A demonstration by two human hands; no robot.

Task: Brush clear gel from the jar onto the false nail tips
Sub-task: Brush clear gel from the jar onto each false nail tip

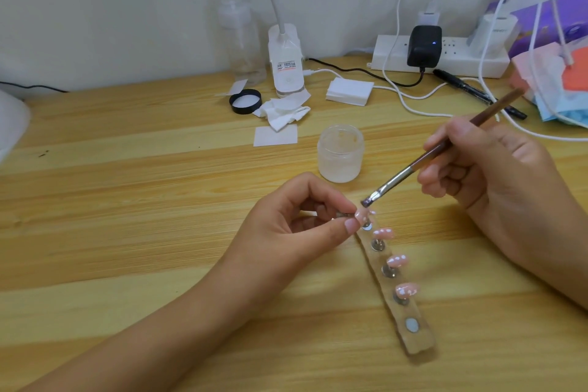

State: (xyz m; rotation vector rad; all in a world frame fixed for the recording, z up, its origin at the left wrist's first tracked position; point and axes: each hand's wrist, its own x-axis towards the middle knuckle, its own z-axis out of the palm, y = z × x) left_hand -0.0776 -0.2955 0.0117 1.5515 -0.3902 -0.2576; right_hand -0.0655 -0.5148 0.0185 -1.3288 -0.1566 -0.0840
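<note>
- On the near side of the jar (340, 153), what does the left hand (296, 226) carry?
- Left grip: narrow. Thumb and forefinger pinch a small metal stud (344, 215) that bears one pink nail tip (361, 215). The other fingers are curled toward the palm.
- Position of the brush?
- The brush (439, 149) is in the right hand (496, 175), to the near right of the jar. Right grip: closed round the brown handle, pen fashion. The handle slants up and away to the right. The bristles (369, 201) point down and left, at the held nail tip; whether they touch it cannot be told.
- Location of the other nail tips?
- Three pink nail tips (397, 260) stand on studs along a clear holder strip (416, 344). The strip lies flat on the tabletop (127, 200) and runs from just in front of the jar toward the person. Each tip shows glossy highlights. The disc (412, 325) farthest from the jar shows its pale face.
- State of the jar?
- Upright, open, frosted, standing on the tabletop. A black lid (245, 101) lies behind and left of the jar, open side up, beside crumpled white wipes (283, 111). A white power strip (391, 57) with adapters plugged in lies well behind the jar, against the wall.
</note>
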